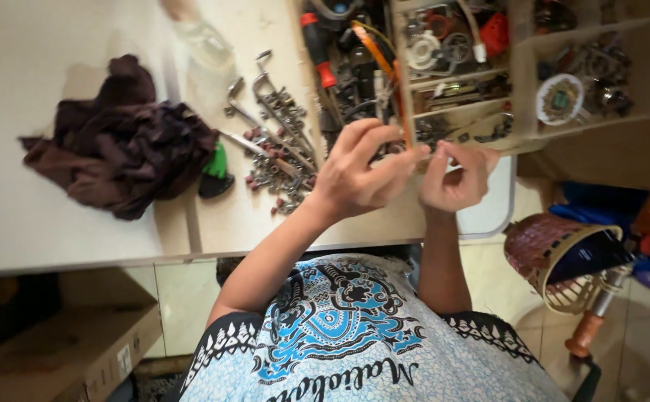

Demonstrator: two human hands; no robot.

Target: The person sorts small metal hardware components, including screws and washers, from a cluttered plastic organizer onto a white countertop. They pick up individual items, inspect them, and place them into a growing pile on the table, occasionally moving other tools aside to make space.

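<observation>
My left hand (358, 175) and my right hand (455, 175) are raised together above the front edge of the white table (57, 231). Their fingertips meet and pinch a small part (423, 152) that is too small to identify. A thin orange rod (384, 63) runs from the tool tray down to my left fingertips. Just beyond my hands stands an open compartment box (522, 89) crammed with small metal parts, washers and wires. To the left of my left hand lies a heap of wrenches, sockets and bolts (276, 145).
A crumpled dark maroon cloth (120, 141) lies on the table's left side, with a green-handled tool (217, 171) beside it. A red-handled screwdriver (317, 45) rests among black tools. A woven basket (552, 257) stands on the floor at right, a cardboard box (72, 350) at lower left.
</observation>
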